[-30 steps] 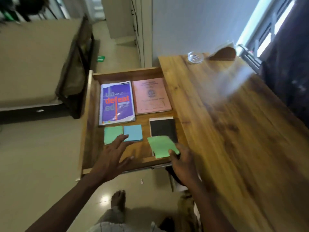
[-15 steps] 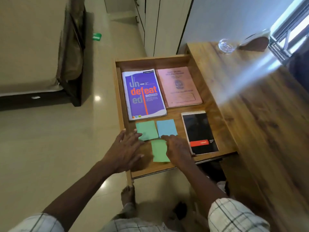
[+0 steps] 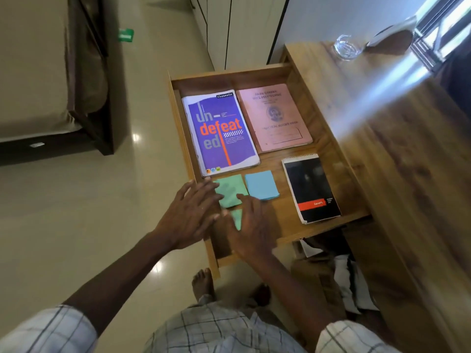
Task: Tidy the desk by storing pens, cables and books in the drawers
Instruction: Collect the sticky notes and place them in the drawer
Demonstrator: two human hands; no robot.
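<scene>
1. The lower green pad (image 3: 237, 219) of sticky notes lies in the open drawer (image 3: 178, 115), on the near side of the purple book (image 3: 219, 131), mostly hidden under the right hand (image 3: 251, 225).
2. It looks light and soft, with loose sheets that could fan or curl. It is best pressed flat from above or pinched at its edges.
3. The right hand lies flat on it, fingers straight and gripping nothing. The left hand (image 3: 188, 220) is spread open, fingertips touching the upper green pad (image 3: 230, 191) just below the purple book.
4. A second ago the right hand held this pad over the black notepad (image 3: 311, 187), right of the purple book. Now it lies down, beneath the upper green pad.
</scene>
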